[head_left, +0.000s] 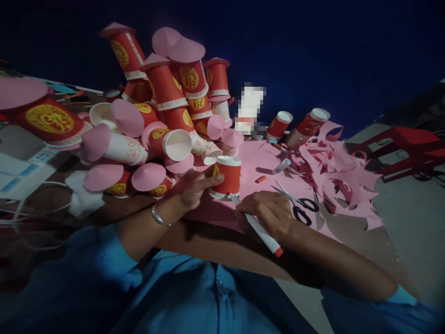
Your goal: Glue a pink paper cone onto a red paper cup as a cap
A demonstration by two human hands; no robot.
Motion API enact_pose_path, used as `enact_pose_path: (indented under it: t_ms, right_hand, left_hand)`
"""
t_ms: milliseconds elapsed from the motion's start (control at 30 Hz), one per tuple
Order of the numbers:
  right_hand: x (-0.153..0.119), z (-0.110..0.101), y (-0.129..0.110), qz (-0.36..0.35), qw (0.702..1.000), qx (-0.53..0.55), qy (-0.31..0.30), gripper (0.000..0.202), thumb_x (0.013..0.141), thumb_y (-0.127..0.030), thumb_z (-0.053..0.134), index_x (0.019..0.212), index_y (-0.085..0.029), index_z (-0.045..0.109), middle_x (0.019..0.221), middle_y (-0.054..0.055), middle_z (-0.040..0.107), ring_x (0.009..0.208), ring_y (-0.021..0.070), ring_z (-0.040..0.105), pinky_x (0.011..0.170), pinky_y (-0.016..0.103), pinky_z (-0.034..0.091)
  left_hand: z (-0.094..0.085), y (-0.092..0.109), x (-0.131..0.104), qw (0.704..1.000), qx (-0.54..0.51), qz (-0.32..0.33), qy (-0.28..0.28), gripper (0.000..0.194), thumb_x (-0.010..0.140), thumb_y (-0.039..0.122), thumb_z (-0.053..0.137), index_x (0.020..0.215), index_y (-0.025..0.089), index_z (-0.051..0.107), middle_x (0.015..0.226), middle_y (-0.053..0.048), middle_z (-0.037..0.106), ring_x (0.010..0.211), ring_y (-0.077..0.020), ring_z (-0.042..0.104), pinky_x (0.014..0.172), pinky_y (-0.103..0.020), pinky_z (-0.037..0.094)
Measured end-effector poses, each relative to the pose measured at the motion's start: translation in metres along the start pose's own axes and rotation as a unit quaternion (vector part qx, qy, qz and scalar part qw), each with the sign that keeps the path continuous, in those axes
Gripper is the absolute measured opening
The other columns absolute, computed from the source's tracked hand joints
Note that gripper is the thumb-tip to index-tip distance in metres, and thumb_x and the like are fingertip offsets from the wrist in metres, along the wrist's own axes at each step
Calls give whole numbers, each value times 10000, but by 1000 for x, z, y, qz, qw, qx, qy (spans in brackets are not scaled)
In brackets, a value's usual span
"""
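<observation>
Between your left grip (pixel 193 191) and right grip (pixel 267 211): one red-wrapped paper cup (pixel 229 180), base up, white rim band lowermost, above the pink paper sheet (pixel 252 155); whether it rests there, you cannot tell. Left grip: pinching the cup's left side, thumb on the red wrap. Right grip: closed about a white marker (pixel 261 233), orange end toward you, tip at the rim band. Step in hand, by appearance: marking that band. Next stroke, as judged: calls for your left grip steady, light tip pressure, and a small turn of the cup to present fresh band. Left of and beyond the left grip: similar cups (pixel 169 90), several topped with pink paper cones (pixel 149 176). Just beside the right grip: black-handled scissors (pixel 295 200), blades parted. Beyond it: one loose orange cap (pixel 260 179).
</observation>
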State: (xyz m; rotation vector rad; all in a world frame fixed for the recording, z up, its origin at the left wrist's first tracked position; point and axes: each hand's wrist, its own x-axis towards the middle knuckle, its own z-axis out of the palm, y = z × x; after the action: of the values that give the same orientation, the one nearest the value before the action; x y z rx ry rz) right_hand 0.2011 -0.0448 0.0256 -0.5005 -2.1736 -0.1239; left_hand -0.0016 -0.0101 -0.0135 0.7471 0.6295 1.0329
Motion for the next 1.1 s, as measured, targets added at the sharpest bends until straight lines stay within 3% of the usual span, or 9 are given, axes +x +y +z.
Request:
enact_pose_path:
  t_ms: [367, 633, 867, 1100]
  right_hand:
    - [-1, 0, 2, -22, 1000, -8, -11, 129, 939, -65, 641, 947, -185, 596, 686, -23, 679, 564, 104, 604, 549, 231, 494]
    - [-3, 3, 4, -40, 999, 8, -7, 125, 928, -59, 682, 957, -156, 608, 711, 0, 684, 574, 116, 635, 550, 238, 510]
    - [-3, -1, 4, -21, 999, -12, -33, 53, 992, -115, 644, 999, -158, 614, 756, 19, 725, 622, 120, 657, 584, 244, 538]
    - [-5, 1, 5, -12, 1000, -9, -14, 100, 953, -79, 652, 978, -169, 616, 745, 4, 720, 624, 116, 659, 587, 245, 531]
  left_hand:
    - [0, 0, 1, 1000, 15, -5, -9, 638, 694, 426, 940, 1237, 163, 733, 1145, -104, 810, 1210, -362, 722, 1085, -474, 556]
    - [-1, -3, 1, 999, 24, -3, -26, 692, 745, 425, 902, 1345, 162, 678, 1184, -125, 794, 1208, -364, 716, 1061, -482, 561]
    - [-4, -3, 1, 998, 51, 4, -22, 674, 740, 486, 901, 1304, 173, 706, 1143, -99, 801, 1214, -350, 710, 1060, -452, 551]
    - [-3, -2, -1, 999, 34, -11, -24, 625, 742, 468, 895, 1265, 172, 723, 1133, -104, 804, 1231, -359, 707, 1079, -474, 548]
